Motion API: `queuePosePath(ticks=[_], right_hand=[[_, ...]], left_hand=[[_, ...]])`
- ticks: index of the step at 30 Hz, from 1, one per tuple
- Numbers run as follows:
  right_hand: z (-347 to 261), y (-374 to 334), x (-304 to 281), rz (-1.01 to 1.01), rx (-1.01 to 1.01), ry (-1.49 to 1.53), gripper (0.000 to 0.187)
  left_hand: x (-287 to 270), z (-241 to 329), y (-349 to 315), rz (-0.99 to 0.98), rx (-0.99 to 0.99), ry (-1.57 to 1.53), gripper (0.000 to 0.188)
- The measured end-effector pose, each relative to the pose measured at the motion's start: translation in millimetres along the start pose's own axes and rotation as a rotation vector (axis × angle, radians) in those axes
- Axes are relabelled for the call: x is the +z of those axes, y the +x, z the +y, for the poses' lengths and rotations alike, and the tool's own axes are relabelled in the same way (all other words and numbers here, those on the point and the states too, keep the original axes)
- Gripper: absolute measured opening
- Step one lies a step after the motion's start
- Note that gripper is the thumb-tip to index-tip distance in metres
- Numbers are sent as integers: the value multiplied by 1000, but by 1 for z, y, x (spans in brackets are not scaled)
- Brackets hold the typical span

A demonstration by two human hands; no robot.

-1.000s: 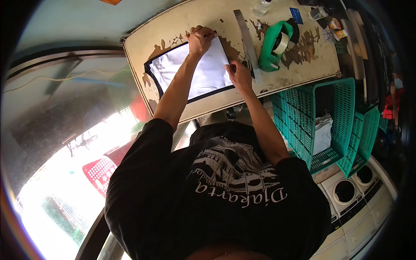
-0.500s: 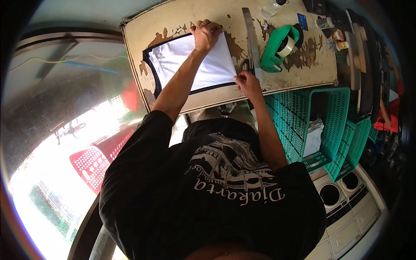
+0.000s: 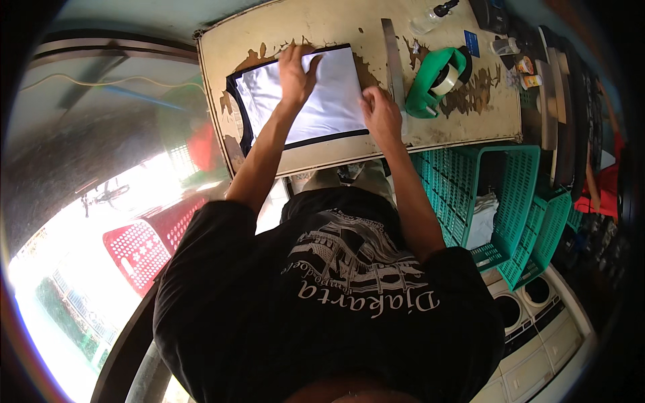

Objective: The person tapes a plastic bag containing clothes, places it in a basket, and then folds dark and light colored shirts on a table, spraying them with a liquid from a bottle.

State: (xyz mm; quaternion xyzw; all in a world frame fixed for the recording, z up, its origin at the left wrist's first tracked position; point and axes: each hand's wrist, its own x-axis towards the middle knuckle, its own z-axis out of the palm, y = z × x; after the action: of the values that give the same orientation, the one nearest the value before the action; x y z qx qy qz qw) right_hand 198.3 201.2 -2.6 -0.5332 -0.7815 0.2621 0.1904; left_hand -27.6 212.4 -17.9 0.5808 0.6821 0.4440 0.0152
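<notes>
A white folded cloth [image 3: 332,87], showing black along its edges, lies flat on the worn table [image 3: 316,153]. It looks like a garment, though its kind cannot be made out. My left hand [image 3: 296,74] rests on its upper part, with fingers stretched toward the far edge and the thumb apart. At the cloth's right edge is my right hand [image 3: 382,115], its fingers loosely bent and apart, touching or just over the border. Neither hand grips anything that I can see.
Right of the cloth lie a long metal ruler [image 3: 392,60] and a green tape dispenser [image 3: 423,87]. A clear bottle [image 3: 426,21] stands at the back. Green baskets [image 3: 510,201] are below the table's right side, and a red basket [image 3: 138,248] is at left.
My left hand has moved left along the cloth from near its far right corner. My right hand has left the near right corner and moved up the right edge, its pinch loosened.
</notes>
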Motion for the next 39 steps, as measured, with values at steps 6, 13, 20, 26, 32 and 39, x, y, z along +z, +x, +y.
queuePosePath(ticks=[6, 13, 20, 26, 32, 39], right_hand=[[-13, 68, 38, 69, -442, -263, 48], [14, 76, 62, -35, -418, -271, 68], [36, 107, -48, 435, -2, -21, 63], [74, 193, -72, 591, 101, 92, 102], [88, 217, -76, 474, -53, 161, 70], [56, 173, -108, 364, 3, 877, 53]], left_hand=[[-77, -25, -74, -169, -142, 482, 56], [-84, -42, -99, -298, -382, 408, 63], [-160, -19, -131, 16, -582, 295, 23], [-162, -15, -154, -268, -705, 260, 39], [-172, -20, -147, -255, -612, 215, 31], [-156, -22, -101, -163, -403, 203, 39]])
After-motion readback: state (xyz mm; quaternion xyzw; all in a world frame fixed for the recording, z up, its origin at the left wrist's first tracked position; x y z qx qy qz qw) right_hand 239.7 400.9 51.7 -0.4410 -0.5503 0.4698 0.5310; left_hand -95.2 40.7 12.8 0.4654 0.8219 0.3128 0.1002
